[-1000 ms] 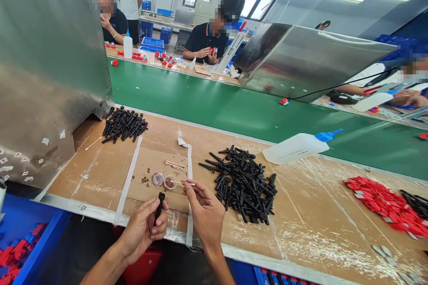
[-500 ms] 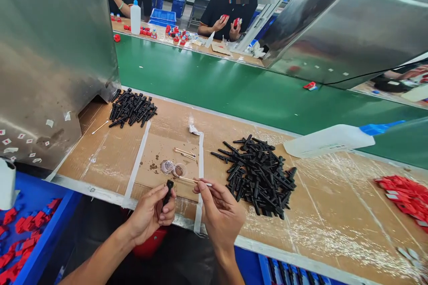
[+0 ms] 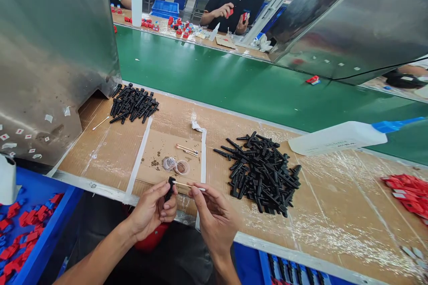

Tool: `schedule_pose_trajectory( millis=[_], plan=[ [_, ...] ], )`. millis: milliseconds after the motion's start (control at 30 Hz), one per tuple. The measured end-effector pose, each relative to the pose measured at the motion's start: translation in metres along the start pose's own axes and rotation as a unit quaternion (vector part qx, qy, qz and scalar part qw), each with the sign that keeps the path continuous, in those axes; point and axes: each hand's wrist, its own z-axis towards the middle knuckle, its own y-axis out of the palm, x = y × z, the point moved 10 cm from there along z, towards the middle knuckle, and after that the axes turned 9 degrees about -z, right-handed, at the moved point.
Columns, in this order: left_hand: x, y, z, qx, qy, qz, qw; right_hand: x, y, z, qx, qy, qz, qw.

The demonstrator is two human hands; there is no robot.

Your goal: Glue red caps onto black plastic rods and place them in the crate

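Observation:
My left hand [image 3: 154, 207] pinches a small black plastic part [image 3: 170, 188] upright near the table's front edge. Between the thumb and fingers of my right hand [image 3: 216, 213] is a cotton swab [image 3: 184, 184], its tip touching or very close to the part's top end. Just beyond lie a small clear round pot [image 3: 182, 167] with dark contents and a clear lid [image 3: 168, 163], both on a cardboard sheet [image 3: 147, 144]. Several used swabs [image 3: 187, 149] rest behind them. To the right spreads a large pile of black parts [image 3: 264, 173]; a smaller pile [image 3: 133, 102] is at the back left.
A white bottle with a blue nozzle [image 3: 337, 138] lies at the right, near red parts [image 3: 409, 193]. Beyond the table runs a green belt [image 3: 214, 75]. Metal panels [image 3: 56, 53] flank it. A blue bin [image 3: 72, 200] holds red pieces. Co-workers sit across.
My right hand has moved left, bringing the swab from beside the pot to the top of the black part. My left hand stays nearly still. The view has shifted slightly.

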Motion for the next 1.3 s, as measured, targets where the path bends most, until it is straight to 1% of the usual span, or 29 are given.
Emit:
schedule_pose_trajectory(
  millis=[133,333,667,900,1133,1300],
  plan=[
    [0.0,0.0,0.0,0.002,-0.001,0.0,1.0,0.001,0.001,-0.001,-0.005,0.002,-0.004,1.0],
    [0.0,0.001,-0.001,0.001,0.001,0.0,1.0,0.0,0.001,-0.002,-0.008,-0.015,-0.018,1.0],
    [0.0,-0.001,0.0,0.005,0.008,0.001,1.0,-0.005,0.002,-0.007,-0.023,-0.08,-0.064,0.994],
    [0.0,0.001,0.001,-0.005,0.012,0.002,1.0,-0.007,0.003,-0.007,-0.02,-0.092,-0.08,0.992],
    [0.001,0.001,-0.001,0.006,0.009,0.009,1.0,-0.008,0.0,-0.007,-0.012,-0.094,-0.065,0.993],
    [0.001,0.002,-0.001,0.002,0.009,0.004,1.0,-0.009,0.0,-0.008,-0.017,-0.098,-0.071,0.993]
  ],
)
